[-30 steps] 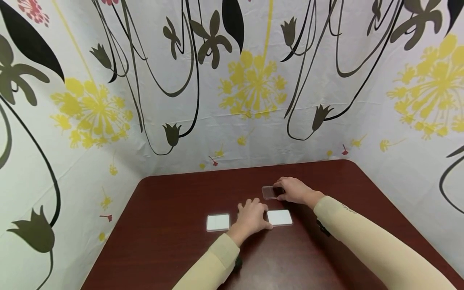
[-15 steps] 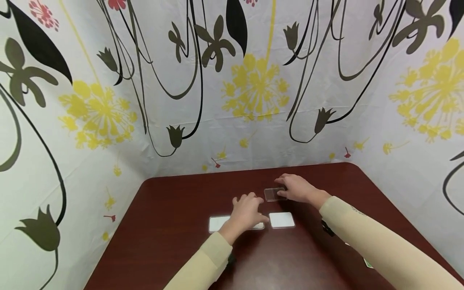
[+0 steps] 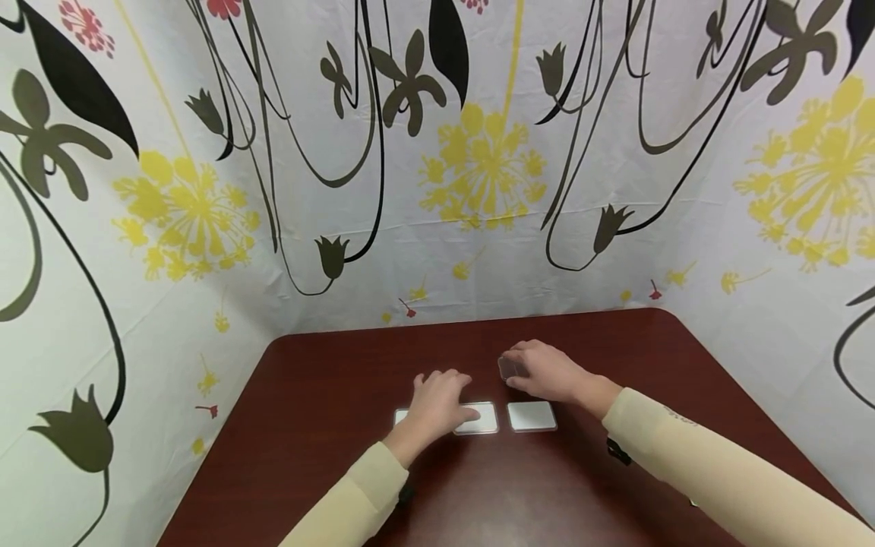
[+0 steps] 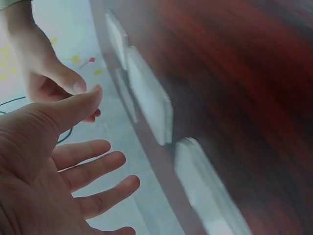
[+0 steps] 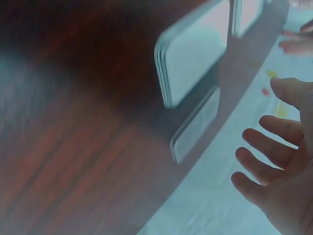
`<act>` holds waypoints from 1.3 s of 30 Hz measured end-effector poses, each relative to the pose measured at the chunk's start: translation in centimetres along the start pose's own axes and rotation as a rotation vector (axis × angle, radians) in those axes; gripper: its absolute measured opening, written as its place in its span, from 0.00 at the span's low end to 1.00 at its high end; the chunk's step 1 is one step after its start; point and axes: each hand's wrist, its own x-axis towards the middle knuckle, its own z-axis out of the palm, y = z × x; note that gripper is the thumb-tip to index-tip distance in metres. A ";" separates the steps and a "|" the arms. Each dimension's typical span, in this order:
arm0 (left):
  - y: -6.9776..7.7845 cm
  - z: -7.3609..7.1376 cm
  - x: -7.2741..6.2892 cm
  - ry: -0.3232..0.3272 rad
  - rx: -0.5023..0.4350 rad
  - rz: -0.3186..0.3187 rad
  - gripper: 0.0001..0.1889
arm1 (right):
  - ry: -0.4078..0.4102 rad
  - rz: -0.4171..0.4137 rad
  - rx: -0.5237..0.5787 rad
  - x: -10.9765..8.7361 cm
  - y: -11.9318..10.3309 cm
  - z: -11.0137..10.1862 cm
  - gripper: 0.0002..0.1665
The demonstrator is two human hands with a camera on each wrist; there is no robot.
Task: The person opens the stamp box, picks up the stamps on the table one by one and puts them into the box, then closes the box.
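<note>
Tabletop (image 3: 328, 380), dark red-brown, wood-grained: bears all pieces listed.

Blocks, white-faced, flat, three: left white block (image 3: 400, 415), mostly hidden behind a hand in the head view; middle white block (image 3: 484, 421); right white block (image 3: 532, 416). Laid in one row, narrow gaps between, apart from one another; edges look layered in the wrist views.

Plate, clear, one: clear plate (image 3: 511, 369), behind the row, near the right white block and not in line with it.

Hands, two, bare. Left hand (image 3: 434, 401): fingers spread, nothing held; overlaps the left and middle blocks in the head view — no contact shows in the left wrist view. Right hand (image 3: 548, 372): over the clear plate in the head view, fingers loosely parted in the right wrist view, no grip on the plate; a light touch cannot be ruled out.

Sundry: small pale item (image 3: 693, 502) mostly hidden by the right sleeve (image 3: 724, 463), too small to identify.

Condition of the work, as judged: row of three looks set and fairly even — that portion appears done. Clear plate, lying outside the row, reads as the piece outstanding; whether further pieces remain cannot be told.
</note>
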 end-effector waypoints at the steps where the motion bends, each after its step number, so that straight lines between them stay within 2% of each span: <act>1: -0.3 0.2 -0.2 -0.002 0.000 0.001 0.32 | -0.004 -0.011 0.005 -0.1 -0.4 0.3 0.30; 5: -1.6 0.7 -0.9 0.009 0.009 0.025 0.32 | -0.019 -0.058 0.020 -0.4 -2.1 1.3 0.30; 9: -2.6 1.1 -1.3 0.022 0.026 0.055 0.32 | -0.012 -0.118 -0.016 -0.5 -3.2 2.2 0.28; 15: -3.5 2.0 -1.5 -0.005 0.014 0.087 0.33 | -0.010 -0.163 -0.014 -0.7 -4.2 3.4 0.27; 19: -3.6 2.5 -1.5 -0.029 0.003 0.113 0.32 | -0.011 -0.184 -0.027 -0.9 -4.5 4.1 0.29; 25: -3.5 2.6 -1.5 -0.023 -0.001 0.133 0.29 | -0.013 -0.177 -0.064 -0.9 -4.6 4.8 0.30; 39: -3.6 2.8 -1.0 -0.032 -0.030 0.129 0.26 | 0.007 -0.180 -0.035 -1.1 -4.4 5.3 0.26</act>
